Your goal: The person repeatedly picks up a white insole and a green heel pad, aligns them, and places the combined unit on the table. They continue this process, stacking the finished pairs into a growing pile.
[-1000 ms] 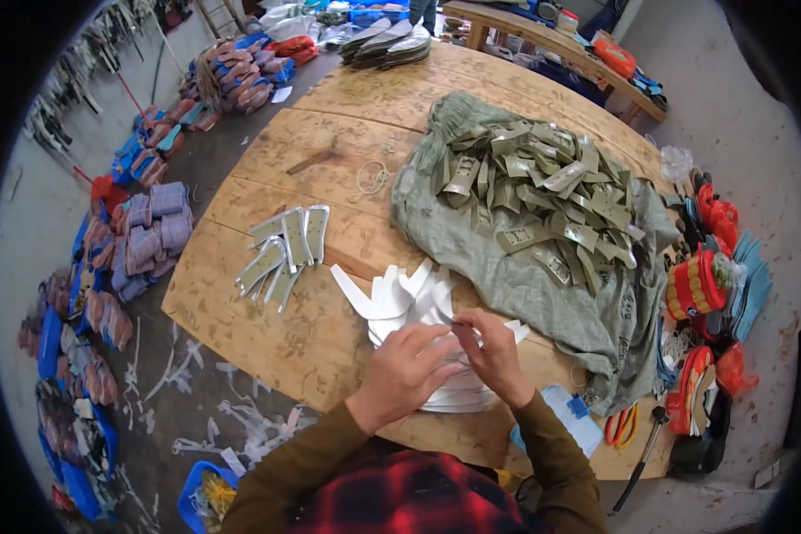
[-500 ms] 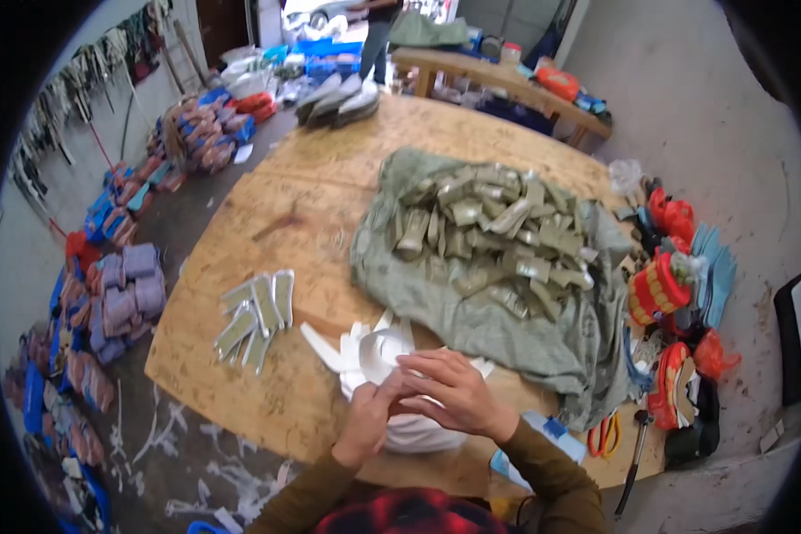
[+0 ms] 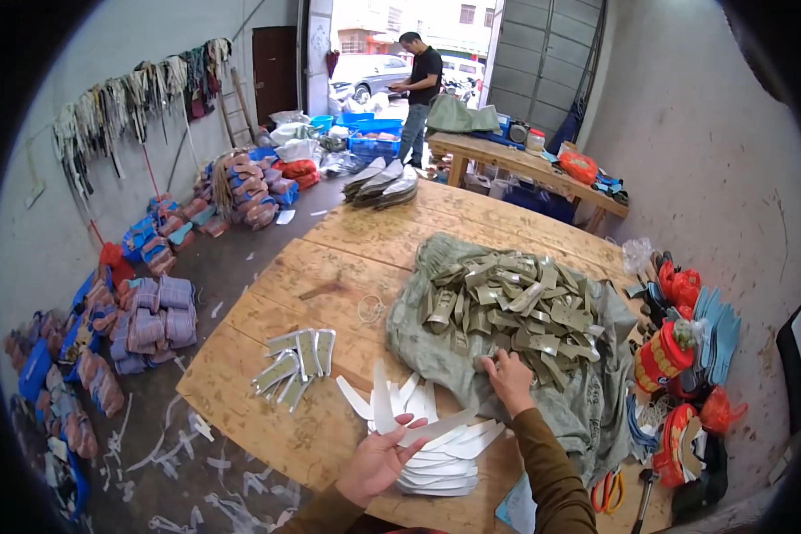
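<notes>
My left hand [image 3: 384,457], palm partly up, grips a white curved strip [image 3: 438,428] between thumb and fingers. The strip lies over a fanned stack of similar white pieces [image 3: 438,483] at the table's near edge. Reaching forward, my right hand [image 3: 510,383] has its fingers bent down at the near edge of a heap of olive-green flat pieces [image 3: 512,298]; its fingertips are partly hidden, and what they pinch does not show. The heap lies on a grey-green woven sack [image 3: 418,351]. To the left sits a small group of olive pieces with white edging [image 3: 300,360].
Dark and pale curved pieces [image 3: 381,184] are stacked at the wooden table's [image 3: 249,334] far edge. Scissors [image 3: 608,492] and a hammer [image 3: 644,500] lie near right, below a red tub [image 3: 661,358]. Bundles [image 3: 157,316] line the left wall. A person [image 3: 418,93] stands by the doorway.
My hands were together over the white pieces, a strip looped between them. My right hand has moved forward and right to the olive heap; my left keeps a strip. The view has tilted up.
</notes>
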{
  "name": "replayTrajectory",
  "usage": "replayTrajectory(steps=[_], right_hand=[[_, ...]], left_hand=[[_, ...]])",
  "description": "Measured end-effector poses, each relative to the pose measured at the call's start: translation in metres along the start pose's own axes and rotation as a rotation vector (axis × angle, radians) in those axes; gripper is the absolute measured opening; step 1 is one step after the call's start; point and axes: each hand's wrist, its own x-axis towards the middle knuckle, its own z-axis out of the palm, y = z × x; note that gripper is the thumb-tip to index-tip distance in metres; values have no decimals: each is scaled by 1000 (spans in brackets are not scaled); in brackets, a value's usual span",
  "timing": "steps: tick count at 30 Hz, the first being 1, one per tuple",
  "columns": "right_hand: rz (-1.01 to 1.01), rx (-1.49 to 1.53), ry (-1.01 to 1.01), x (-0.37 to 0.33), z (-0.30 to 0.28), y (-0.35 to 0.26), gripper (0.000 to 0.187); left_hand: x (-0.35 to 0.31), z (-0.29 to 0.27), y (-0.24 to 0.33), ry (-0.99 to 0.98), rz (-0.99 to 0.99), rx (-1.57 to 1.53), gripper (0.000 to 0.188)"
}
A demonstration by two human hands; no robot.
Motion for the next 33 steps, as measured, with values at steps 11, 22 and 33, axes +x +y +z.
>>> replayTrajectory(steps=[11, 22, 33], right_hand=[[208, 735, 240, -47, -34, 4, 15], [329, 1564, -470, -185, -165, -119, 58], [270, 1393, -640, -206, -166, -129, 27]], left_hand=[[-33, 18, -10, -138, -34, -219, 38], [-43, 16, -35, -121, -129, -131, 47], [-56, 18, -38, -50, -10, -195, 46]])
